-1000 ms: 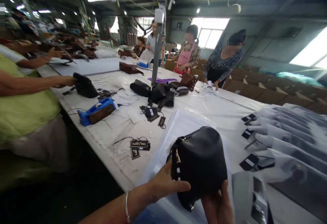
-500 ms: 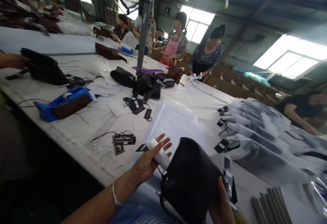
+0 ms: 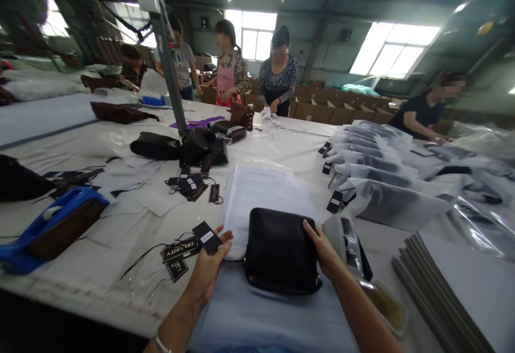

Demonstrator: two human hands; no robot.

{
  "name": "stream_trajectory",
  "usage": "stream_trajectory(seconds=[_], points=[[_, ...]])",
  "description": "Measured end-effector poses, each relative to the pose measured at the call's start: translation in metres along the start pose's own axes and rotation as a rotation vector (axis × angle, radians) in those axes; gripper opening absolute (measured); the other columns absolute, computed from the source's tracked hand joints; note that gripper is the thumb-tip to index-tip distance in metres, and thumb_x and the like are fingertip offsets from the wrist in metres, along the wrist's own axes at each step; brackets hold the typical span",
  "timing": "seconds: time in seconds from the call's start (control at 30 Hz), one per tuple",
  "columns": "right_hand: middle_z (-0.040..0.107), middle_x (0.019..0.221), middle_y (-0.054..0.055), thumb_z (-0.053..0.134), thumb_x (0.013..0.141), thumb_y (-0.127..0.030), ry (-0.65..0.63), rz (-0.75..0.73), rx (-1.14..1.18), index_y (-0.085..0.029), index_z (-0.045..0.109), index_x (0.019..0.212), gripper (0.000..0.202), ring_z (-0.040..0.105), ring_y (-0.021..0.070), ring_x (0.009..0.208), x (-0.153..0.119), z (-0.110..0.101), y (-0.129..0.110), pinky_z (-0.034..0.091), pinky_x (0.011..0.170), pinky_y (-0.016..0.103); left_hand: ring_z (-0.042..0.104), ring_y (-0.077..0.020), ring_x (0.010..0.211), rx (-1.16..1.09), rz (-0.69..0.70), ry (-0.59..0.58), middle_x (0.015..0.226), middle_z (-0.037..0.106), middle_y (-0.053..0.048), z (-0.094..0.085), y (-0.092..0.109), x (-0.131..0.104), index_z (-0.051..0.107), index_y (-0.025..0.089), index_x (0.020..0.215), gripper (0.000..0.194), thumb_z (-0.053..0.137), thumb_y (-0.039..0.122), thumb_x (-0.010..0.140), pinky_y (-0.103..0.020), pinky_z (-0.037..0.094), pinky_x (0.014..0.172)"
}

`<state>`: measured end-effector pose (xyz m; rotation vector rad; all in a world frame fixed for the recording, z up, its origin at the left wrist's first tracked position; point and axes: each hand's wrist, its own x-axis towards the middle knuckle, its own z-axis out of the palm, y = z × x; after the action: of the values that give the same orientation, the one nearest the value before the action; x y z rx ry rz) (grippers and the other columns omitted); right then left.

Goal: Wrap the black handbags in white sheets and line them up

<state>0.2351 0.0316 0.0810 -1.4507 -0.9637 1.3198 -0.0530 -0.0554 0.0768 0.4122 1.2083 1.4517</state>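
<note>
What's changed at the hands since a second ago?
The left hand has let go of the black bag and now holds a labelled black tag. The bag has been turned and brought down over the white sheets; the right hand still grips its right edge. The DELUXITY tag and blue tape dispenser stay put.

The one camera sits on the wearer's head and looks forward and down across the white table (image 3: 277,149). The left hand (image 3: 210,264) and right hand (image 3: 324,245) lie close, low in its view; co-workers (image 3: 278,78) show well beyond, with windows (image 3: 396,55) near the upper edge.
</note>
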Motion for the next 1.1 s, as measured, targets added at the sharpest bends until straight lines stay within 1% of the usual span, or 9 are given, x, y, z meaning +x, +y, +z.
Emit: stream_trajectory(seconds=[0.13,0.23,0.33,0.43,0.53,0.67,0.8,0.93,1.1], points=[[0.059,0.136,0.008,0.068,0.075,-0.063,0.034,0.131,0.046,-0.031,0.037,0.146,0.083,0.055,0.0261,0.124,-0.003,-0.001,0.011,0.049,0.098,0.040,0.059,-0.0227,0.121,0.039,-0.020,0.065,0.125,0.067,-0.006,0.000,-0.004,0.006,0.050,0.029,0.131,0.061,0.078,0.022,0.078,-0.031,0.049,0.096],[0.052,0.143,0.009,0.070,0.075,-0.060,0.042,0.082,0.076,-0.031,0.029,0.150,0.090,0.051,0.0256,0.129,-0.011,-0.005,0.020,0.046,0.102,0.040,0.063,-0.0237,0.116,-0.005,-0.048,0.129,0.120,0.069,-0.007,-0.011,-0.008,0.009,0.046,0.030,0.134,0.063,0.075,0.018,0.079,-0.030,0.056,0.083],[0.050,0.144,0.011,0.073,0.074,-0.056,0.072,-0.057,-0.009,-0.026,0.038,0.146,0.086,0.054,0.0272,0.126,-0.027,-0.014,0.028,0.045,0.104,0.041,0.061,-0.0241,0.117,0.017,-0.012,0.243,0.127,0.065,-0.008,-0.032,-0.008,0.011,0.046,0.027,0.133,0.061,0.073,0.016,0.079,-0.031,0.057,0.084],[0.054,0.139,0.011,0.067,0.081,-0.052,0.114,-0.293,-0.248,-0.024,0.057,0.131,0.058,0.058,0.0280,0.119,-0.052,-0.031,0.030,0.051,0.098,0.043,0.049,-0.0273,0.131,0.271,0.233,0.424,0.143,0.051,-0.011,-0.052,0.003,0.006,0.035,0.026,0.144,0.074,0.073,0.029,0.080,-0.042,0.047,0.104],[0.063,0.129,0.007,0.058,0.090,-0.043,0.284,-0.543,-0.527,-0.027,0.067,0.116,0.032,0.063,0.0250,0.112,-0.079,-0.057,0.026,0.052,0.098,0.042,0.036,-0.0319,0.139,0.846,0.609,0.487,0.152,0.039,-0.010,-0.054,0.016,-0.006,0.041,0.026,0.143,0.069,0.067,0.045,0.082,-0.052,0.029,0.116],[0.069,0.118,0.006,0.054,0.094,-0.033,0.553,-0.786,-0.838,-0.025,0.069,0.111,0.024,0.064,0.0233,0.109,-0.099,-0.102,0.031,0.050,0.100,0.042,0.043,-0.0292,0.135,1.285,0.975,0.020,0.145,0.049,-0.005,-0.025,0.013,-0.015,0.054,0.030,0.132,0.045,0.051,0.049,0.092,-0.051,0.027,0.118],[0.064,0.126,0.013,0.049,0.096,-0.037,0.638,-0.771,-1.130,-0.018,0.065,0.118,0.034,0.051,0.0295,0.127,-0.104,-0.148,0.060,0.044,0.105,0.048,0.027,-0.0315,0.144,1.444,1.059,-0.457,0.157,0.030,-0.005,0.019,-0.013,-0.012,0.037,0.033,0.146,0.058,0.055,0.046,0.092,-0.054,0.031,0.115],[0.049,0.142,0.019,0.044,0.095,-0.051,0.662,-0.596,-1.396,-0.013,0.064,0.121,0.050,0.035,0.0406,0.137,-0.109,-0.169,0.096,0.040,0.102,0.060,0.016,-0.0345,0.147,1.543,1.031,-0.581,0.162,0.016,-0.009,0.046,-0.032,-0.002,0.025,0.030,0.151,0.069,0.057,0.043,0.091,-0.059,0.032,0.112],[0.043,0.147,0.018,0.041,0.095,-0.053,0.633,-0.495,-1.494,-0.017,0.066,0.117,0.049,0.032,0.0432,0.138,-0.111,-0.174,0.111,0.039,0.099,0.066,0.015,-0.0351,0.147,1.548,1.023,-0.584,0.162,0.012,-0.009,0.050,-0.037,0.007,0.026,0.031,0.151,0.069,0.058,0.040,0.091,-0.059,0.033,0.112]])
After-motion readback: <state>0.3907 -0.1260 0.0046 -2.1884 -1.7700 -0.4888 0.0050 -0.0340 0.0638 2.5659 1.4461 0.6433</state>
